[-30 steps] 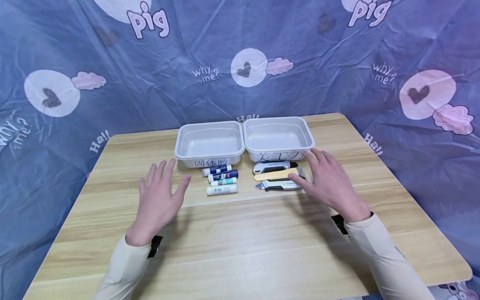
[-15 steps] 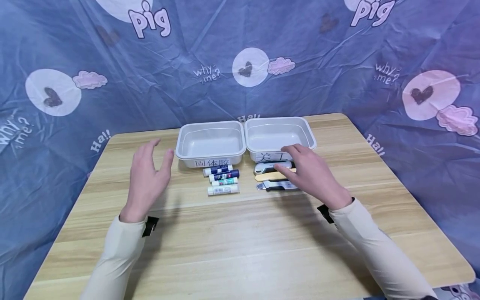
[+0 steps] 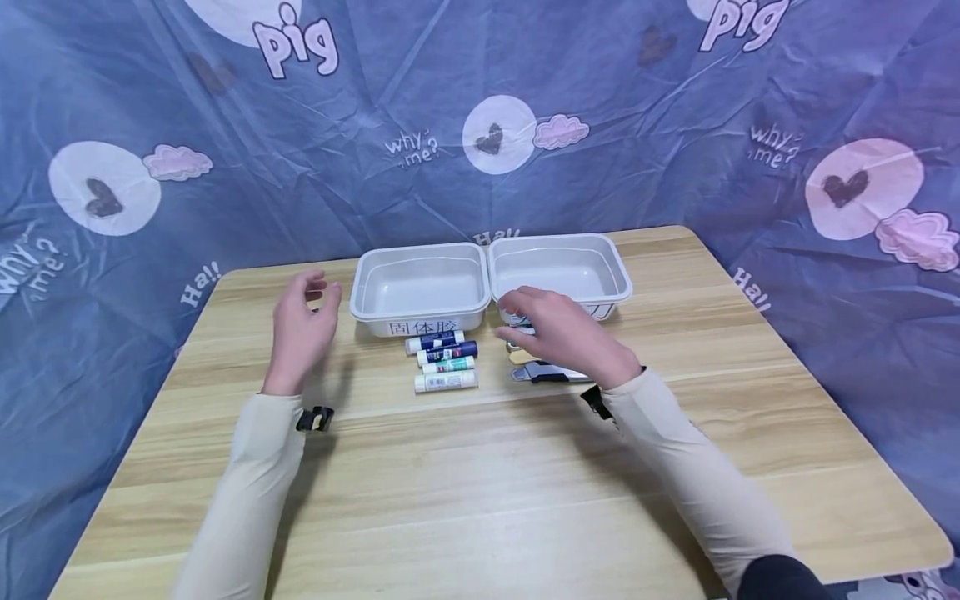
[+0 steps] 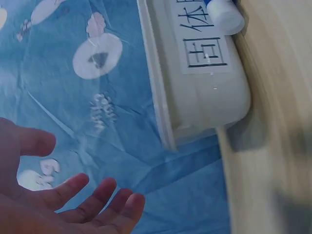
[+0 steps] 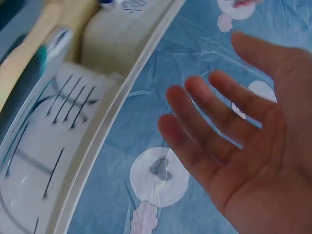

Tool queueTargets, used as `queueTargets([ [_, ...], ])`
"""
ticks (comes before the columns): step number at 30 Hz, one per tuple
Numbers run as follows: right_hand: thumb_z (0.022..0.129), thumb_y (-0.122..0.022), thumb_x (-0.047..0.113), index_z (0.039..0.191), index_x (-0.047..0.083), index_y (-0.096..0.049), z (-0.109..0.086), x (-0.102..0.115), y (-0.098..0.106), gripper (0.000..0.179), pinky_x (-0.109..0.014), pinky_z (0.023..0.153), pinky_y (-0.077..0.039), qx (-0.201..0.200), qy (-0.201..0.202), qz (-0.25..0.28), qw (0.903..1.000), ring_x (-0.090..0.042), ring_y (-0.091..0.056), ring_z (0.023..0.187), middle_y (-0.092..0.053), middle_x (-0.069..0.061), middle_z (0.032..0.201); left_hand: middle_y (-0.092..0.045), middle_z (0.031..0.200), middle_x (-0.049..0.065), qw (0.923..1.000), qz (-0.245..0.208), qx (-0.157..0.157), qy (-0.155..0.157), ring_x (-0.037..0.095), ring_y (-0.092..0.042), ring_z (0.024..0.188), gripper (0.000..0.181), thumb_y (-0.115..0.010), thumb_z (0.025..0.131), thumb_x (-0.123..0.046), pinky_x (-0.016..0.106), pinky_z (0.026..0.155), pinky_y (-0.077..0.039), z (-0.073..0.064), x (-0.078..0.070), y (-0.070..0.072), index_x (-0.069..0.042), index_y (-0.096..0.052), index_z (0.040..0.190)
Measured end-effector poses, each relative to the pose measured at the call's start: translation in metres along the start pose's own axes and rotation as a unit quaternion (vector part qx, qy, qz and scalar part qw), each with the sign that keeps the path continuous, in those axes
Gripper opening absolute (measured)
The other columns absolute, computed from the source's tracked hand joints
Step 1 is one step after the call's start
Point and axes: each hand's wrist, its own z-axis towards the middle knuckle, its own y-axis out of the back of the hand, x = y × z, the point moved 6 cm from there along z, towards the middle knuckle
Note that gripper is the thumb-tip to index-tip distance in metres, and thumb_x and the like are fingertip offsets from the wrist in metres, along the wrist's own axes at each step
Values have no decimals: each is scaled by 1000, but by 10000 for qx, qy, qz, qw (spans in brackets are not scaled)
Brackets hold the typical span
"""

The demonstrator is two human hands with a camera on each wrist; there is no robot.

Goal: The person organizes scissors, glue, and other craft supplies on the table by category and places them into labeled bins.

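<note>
My left hand (image 3: 302,333) hovers left of the left white tray (image 3: 418,287), fingers loosely bent and holding nothing. My right hand (image 3: 567,335) is in the air over three utility knives lying before the right white tray (image 3: 558,265). Its fingers are relaxed, the palm bare in the right wrist view. It partly hides the yellow utility knife (image 3: 519,357) and the far one. The grey-and-black utility knife (image 3: 551,372) shows most. Several glue sticks lie in a column before the left tray, a white glue stick (image 3: 446,381) nearest and a green-labelled glue stick (image 3: 448,364) behind it.
Both trays stand side by side near the back of the wooden table (image 3: 480,500). Each carries a label with Chinese characters on its front. A blue printed cloth (image 3: 420,108) hangs behind the table and along its sides.
My right hand has moved left across the utility knives. My left hand has gone forward, away from the glue sticks, with its fingers bending more. The trays, glue sticks and knives stay put.
</note>
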Motion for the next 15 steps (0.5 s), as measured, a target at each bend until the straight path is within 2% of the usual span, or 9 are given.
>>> queueTargets([
  [3, 99, -69, 31, 115, 10, -70, 10, 7, -8, 27, -40, 90, -56, 275, 57, 239, 9993, -23, -70, 100, -72, -6, 107, -58, 137, 25, 9990, -20, 259, 354, 38, -53, 129, 50, -56, 104, -26, 51, 110, -43, 6, 12, -7, 1, -50, 146],
  [7, 98, -70, 30, 118, 8, -70, 22, 16, -21, 30, -39, 91, -56, 686, 59, 441, 9966, -22, -70, 101, -73, -6, 110, -57, 140, 25, 9961, 47, 524, 702, 38, -53, 129, 54, -53, 104, -24, 49, 110, -43, 11, 24, -15, -2, -45, 152],
  [11, 97, -72, 31, 120, 8, -71, 32, 26, -35, 32, -39, 94, -55, 1093, 158, 401, 9931, -24, -69, 106, -73, -7, 114, -56, 141, 23, 9926, 41, 655, 1019, 34, -56, 121, 55, -51, 104, -24, 36, 95, -48, 15, 35, -22, -4, -40, 155],
  [15, 95, -75, 27, 118, 9, -73, 37, 31, -50, 30, -38, 92, -55, 1355, 268, 288, 9900, -22, -69, 105, -73, -5, 116, -52, 141, 22, 9877, -282, 837, 1293, 28, -58, 107, 56, -49, 106, -21, 21, 75, -50, 15, 43, -29, -5, -36, 157],
])
